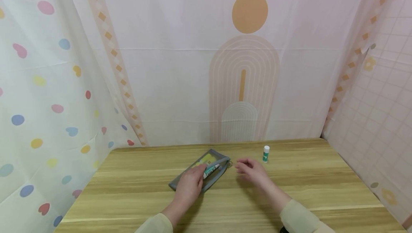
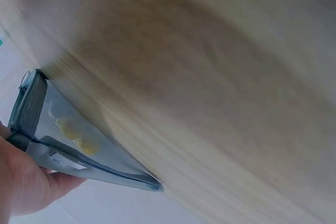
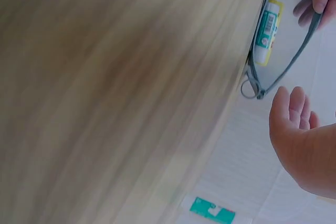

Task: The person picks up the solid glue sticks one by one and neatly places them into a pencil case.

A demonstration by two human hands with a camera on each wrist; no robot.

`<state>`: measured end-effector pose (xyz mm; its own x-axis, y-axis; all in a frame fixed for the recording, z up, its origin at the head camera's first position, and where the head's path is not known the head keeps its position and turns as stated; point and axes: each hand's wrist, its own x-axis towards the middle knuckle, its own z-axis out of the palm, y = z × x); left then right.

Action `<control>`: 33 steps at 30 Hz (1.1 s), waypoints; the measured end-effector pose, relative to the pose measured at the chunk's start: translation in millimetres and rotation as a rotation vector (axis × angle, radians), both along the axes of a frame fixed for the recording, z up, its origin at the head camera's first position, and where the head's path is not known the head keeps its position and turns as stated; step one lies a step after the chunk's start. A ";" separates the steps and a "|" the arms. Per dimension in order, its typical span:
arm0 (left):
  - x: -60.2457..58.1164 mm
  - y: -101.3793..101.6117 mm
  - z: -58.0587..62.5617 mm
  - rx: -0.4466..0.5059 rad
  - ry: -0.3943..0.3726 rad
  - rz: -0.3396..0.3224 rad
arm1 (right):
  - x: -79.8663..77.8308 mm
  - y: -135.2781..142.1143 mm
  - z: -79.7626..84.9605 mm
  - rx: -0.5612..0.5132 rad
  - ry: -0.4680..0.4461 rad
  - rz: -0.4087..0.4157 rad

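Note:
A grey mesh zipper pouch lies on the table, its zip side spread wide. My left hand grips the pouch's edge, seen also in the left wrist view as a hand with its thumb on the mesh. Inside the pouch lie a green-and-white glue stick and something yellow. My right hand hovers just right of the pouch's zip-pull ring, holding nothing, fingers slightly bent. A second glue stick with a white cap stands upright on the table, beyond the right hand.
The wooden table has light, streaked grain. Behind it hangs a pale patterned curtain; a dotted cloth hangs at the left and a checked one at the right.

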<state>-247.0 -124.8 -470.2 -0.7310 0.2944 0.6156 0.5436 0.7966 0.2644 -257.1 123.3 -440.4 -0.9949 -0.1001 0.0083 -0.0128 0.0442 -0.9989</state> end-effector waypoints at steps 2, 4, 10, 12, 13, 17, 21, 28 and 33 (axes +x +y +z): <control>-0.2 -0.1 -0.3 -0.004 -0.005 0.001 | 0.3 3.7 0.3 0.057 0.050 -0.020; -0.4 -0.3 -0.8 -0.005 -0.006 0.000 | 0.2 7.8 0.5 0.123 0.103 -0.043; -0.6 -0.6 -2.0 -0.006 -0.005 -0.002 | -1.3 21.9 -0.5 0.291 0.193 -0.091; -0.7 -0.7 -2.5 -0.009 -0.009 0.002 | -1.9 26.9 -0.9 0.322 0.204 -0.100; -0.6 -0.7 -2.6 -0.010 -0.010 0.004 | -2.1 29.3 -0.9 0.332 0.208 -0.104; 0.2 -0.4 -1.9 -0.006 -0.015 0.008 | -1.9 39.1 -0.3 0.359 0.239 -0.112; 0.5 -0.3 -1.3 -0.008 -0.021 0.007 | -0.1 48.8 2.4 0.378 0.275 -0.121; 0.6 -0.3 -1.2 -0.018 -0.026 0.006 | 0.1 65.3 6.5 0.441 0.318 -0.141; 0.5 0.4 -1.1 -0.015 -0.020 0.006 | -0.8 75.8 6.3 0.458 0.367 -0.151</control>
